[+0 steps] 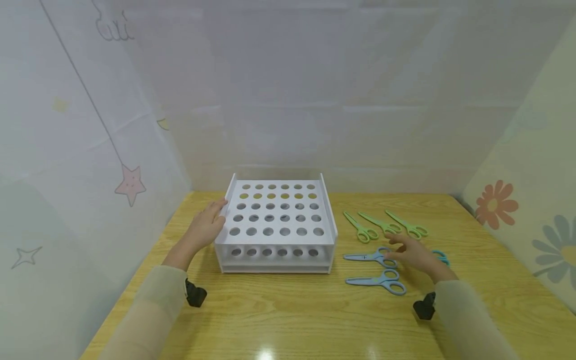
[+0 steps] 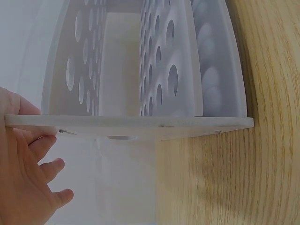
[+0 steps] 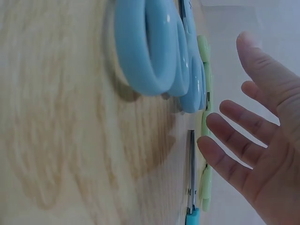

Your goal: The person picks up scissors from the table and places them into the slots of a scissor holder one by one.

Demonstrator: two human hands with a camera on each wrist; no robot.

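The left hand (image 1: 204,225) gripped a white, boxy rack (image 1: 277,212) with round holes, standing on the wood-grain table (image 1: 270,320). The right hand (image 1: 416,255), fingers parted, holding nothing, hovered by light-blue plastic scissors (image 1: 366,257).

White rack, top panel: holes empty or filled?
Empty: in the head view, nothing stands in any top-panel hole of the white rack.

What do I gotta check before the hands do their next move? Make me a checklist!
1. White rack standing flat on the table: ok.
2. Left hand holding the rack's side: ok.
3. Right hand free, gripping nothing: ok.
4. Nearest light-blue scissors, blades together: ok.
5. Teal scissors fully visible from the head view: not ok, partly hidden.
6. Teal blades closed: cannot tell.
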